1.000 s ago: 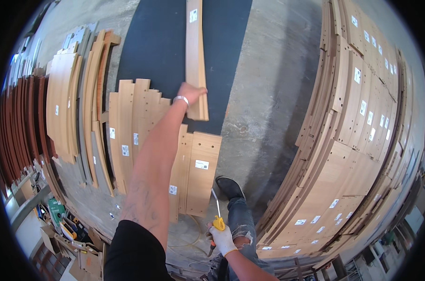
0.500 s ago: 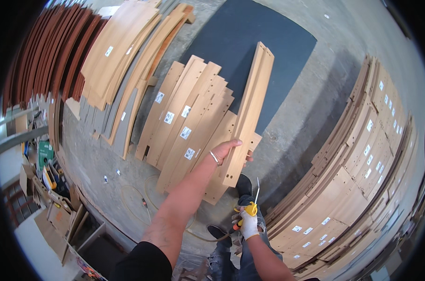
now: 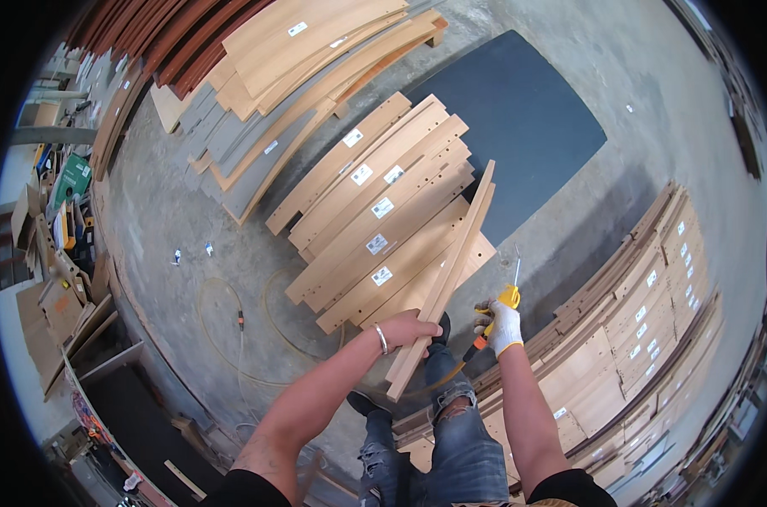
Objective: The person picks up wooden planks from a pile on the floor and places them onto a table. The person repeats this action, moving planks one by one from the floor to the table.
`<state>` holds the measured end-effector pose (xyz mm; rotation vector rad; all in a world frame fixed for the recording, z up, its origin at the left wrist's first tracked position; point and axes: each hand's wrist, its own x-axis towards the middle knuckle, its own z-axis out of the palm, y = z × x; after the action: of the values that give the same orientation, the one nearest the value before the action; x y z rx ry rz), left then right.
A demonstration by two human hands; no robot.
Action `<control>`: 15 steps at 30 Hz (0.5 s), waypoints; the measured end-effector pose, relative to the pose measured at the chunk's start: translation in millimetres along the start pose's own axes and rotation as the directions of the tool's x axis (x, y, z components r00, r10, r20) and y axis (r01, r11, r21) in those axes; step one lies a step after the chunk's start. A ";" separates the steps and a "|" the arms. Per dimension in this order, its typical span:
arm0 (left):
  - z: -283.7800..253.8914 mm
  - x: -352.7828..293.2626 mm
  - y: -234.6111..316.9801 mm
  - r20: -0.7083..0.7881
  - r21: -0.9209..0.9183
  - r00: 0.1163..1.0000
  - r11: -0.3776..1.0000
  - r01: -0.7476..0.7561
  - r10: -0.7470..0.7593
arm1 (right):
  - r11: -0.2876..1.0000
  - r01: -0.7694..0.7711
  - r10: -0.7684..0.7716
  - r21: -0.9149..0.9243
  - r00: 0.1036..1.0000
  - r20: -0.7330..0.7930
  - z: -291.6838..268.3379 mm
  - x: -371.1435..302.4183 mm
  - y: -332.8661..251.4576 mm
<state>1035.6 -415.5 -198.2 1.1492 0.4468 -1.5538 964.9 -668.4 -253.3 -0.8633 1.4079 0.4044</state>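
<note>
While left hand (image 3: 410,328) grips long timber (image 3: 451,272), right hand (image 3: 504,326) clasps yellow blow gun (image 3: 509,297); open box (image 3: 134,401) nearby (pale strip (image 3: 185,479) inside).

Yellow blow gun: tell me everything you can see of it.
The blow gun has a yellow, plastic-looking body and a thin, silvery nozzle pointing away from the person. The gloved right hand wraps its handle, hiding most of it. Below the hand shows an orange and dark coupling, with a yellowish hose running off to the left. It is held up off the floor; whether air is flowing cannot be told.
</note>
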 end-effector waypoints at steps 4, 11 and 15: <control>11.4 -4.7 -23.1 -0.027 -0.020 0.997 0.998 -0.066 0.066 | 0.999 -0.047 0.048 -0.020 0.998 0.032 -7.9 -25.8 52.6; 19.4 6.2 -14.6 -0.054 -0.004 0.998 1.000 0.009 -0.009 | 0.994 -0.104 0.100 0.030 0.987 0.129 -6.2 -64.3 105.7; 27.2 -19.7 -37.4 -0.070 0.074 0.978 0.979 -0.189 0.195 | 0.993 -0.045 0.026 0.105 0.985 0.173 2.8 -71.8 106.1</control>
<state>988.8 -413.8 -179.7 1.2692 0.3264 -1.3685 879.9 -580.7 -214.5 -0.6993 1.2755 0.4154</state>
